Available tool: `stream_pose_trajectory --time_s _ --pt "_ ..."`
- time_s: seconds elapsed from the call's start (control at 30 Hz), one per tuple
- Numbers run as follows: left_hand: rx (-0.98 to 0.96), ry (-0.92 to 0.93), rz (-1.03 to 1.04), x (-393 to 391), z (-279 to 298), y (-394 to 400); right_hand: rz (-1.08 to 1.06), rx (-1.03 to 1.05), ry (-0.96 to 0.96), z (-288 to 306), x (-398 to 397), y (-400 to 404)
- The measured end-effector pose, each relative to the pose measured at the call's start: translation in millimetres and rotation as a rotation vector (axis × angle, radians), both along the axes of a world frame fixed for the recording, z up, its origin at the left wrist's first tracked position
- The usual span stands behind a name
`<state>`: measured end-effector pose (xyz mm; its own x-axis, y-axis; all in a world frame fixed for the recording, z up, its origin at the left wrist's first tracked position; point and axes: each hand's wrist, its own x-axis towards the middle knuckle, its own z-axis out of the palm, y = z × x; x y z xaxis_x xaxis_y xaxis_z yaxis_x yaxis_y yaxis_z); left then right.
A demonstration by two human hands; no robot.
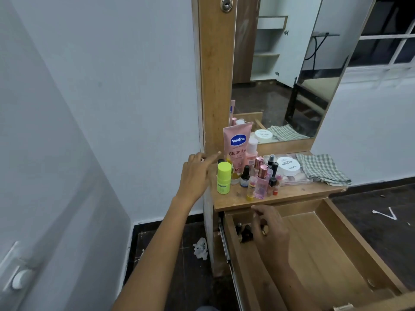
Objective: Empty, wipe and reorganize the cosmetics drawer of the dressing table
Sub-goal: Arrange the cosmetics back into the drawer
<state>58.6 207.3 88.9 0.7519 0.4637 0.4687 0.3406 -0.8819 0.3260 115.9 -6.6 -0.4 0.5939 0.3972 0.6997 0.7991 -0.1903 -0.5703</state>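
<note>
Head view, drawer-emptying step. The cosmetics drawer (314, 248) stands pulled out below the tabletop (292, 194); its pale wood-grain floor shows bare except at the back left corner, where a few small dark items (243, 232) lie, too blurred to name. The right hand (269, 230) sits just right of these items, reaching into that corner; its grip is curled, and a small gold-coloured object seems caught under the fingers, though what it is cannot be told. The dark items lie to the left of this grip and touch or nearly touch it, so the right hand is judged the nearer for lifting them; their long axis cannot be read.

The left hand (197, 173) hovers at the left edge of the tabletop, above the drawer, forefinger extended toward the pink Vaseline tube (237, 144), the other fingers loosely bent, grasping nothing.

On the tabletop, above the drawer front:
- lime-capped green bottle (224, 177), smooth plastic cylinder, upright;
- cluster of small glass and plastic bottles (261, 180), some with rose-gold caps;
- flat white round jar (288, 167) on a clear case;
- folded checked cloth (321, 169), soft woven, farthest right, presumably for wiping.
</note>
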Motion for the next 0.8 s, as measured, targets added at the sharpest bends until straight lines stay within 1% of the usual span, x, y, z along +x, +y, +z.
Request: stream_pose_trajectory --time_s 0.1,0.2,0.3,0.37,0.43,0.5,0.67,0.73,0.8 --pt "0.021 0.021 -0.075 6.8 -1.9 4.5 0.005 0.016 0.004 1.4 -0.9 1.6" --pt "0.052 0.026 -0.102 12.8 -2.8 8.2 0.010 0.014 0.005 2.9 -1.8 1.6" --pt "-0.023 -0.072 -0.121 16.7 -6.1 11.2 0.003 0.008 0.016 2.6 -1.1 0.7" --pt "-0.114 -0.123 -0.102 17.8 -8.3 11.6 0.001 -0.004 0.019 2.7 -0.8 1.2" --pt "-0.164 -0.160 -0.076 16.9 -10.0 9.9 0.000 -0.017 0.025 3.5 -1.4 1.4" --pt "-0.196 -0.225 -0.021 10.1 -11.1 3.4 0.000 -0.020 0.029 4.9 -2.3 0.5" --pt "-0.263 -0.482 0.153 -36.5 -18.9 -37.4 0.036 -0.008 0.048 10.4 -4.4 -0.4" --pt "-0.267 -0.520 0.144 -55.3 -25.3 -64.2 0.070 -0.023 0.036 13.7 -8.0 -0.5" --pt "-0.282 -0.489 0.101 -68.0 -35.0 -91.9 0.117 -0.040 0.049 18.1 -12.6 -2.3"
